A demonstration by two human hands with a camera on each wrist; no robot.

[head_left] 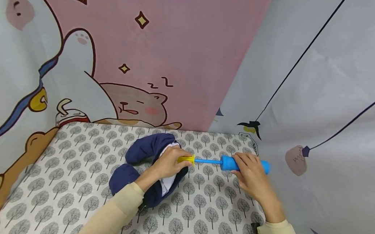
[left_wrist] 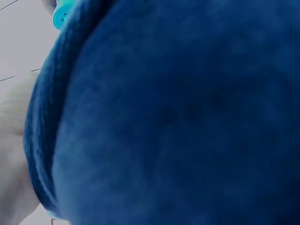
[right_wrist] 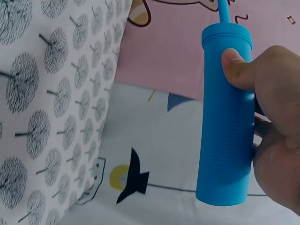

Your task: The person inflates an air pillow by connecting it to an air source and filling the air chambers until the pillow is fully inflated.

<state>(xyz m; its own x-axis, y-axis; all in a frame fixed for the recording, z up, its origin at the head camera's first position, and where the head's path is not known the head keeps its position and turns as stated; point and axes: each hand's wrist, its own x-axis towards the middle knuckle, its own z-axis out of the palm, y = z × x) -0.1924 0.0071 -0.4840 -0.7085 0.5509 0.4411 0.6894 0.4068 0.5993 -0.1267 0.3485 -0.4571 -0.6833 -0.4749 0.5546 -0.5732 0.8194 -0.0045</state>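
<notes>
A blue hand pump [head_left: 228, 163] is held sideways above the tabletop [head_left: 83, 177], stretched between the person's two hands. The left hand [head_left: 170, 162] is wrapped round the yellow handle [head_left: 187, 159] at the pump's left end, and the right hand [head_left: 251, 172] grips the barrel at its right, the thumb laid along the side in the right wrist view. Between them a length of thin blue rod [head_left: 208, 161] stands out of the barrel, so the pump is drawn out; the barrel is opaque, and its inside cannot be seen. Beneath the left hand and to its left lies a navy U-shaped cushion [head_left: 151, 145], its gap facing left. The navy cover is open along its right side, and white material [head_left: 168, 182] shows within. Whether the left hand touches the cushion cannot be told; in the left wrist view blurred navy fabric fills most of the picture. The tabletop wears a white cloth printed with grey trees. At its far side hangs a pink backdrop [head_left: 185, 59] with a sleeping cartoon bear [head_left: 139, 104], and on the right a pale curtain [head_left: 345, 142] with black lines. Both forearms are in cream sleeves [head_left: 115, 211].
</notes>
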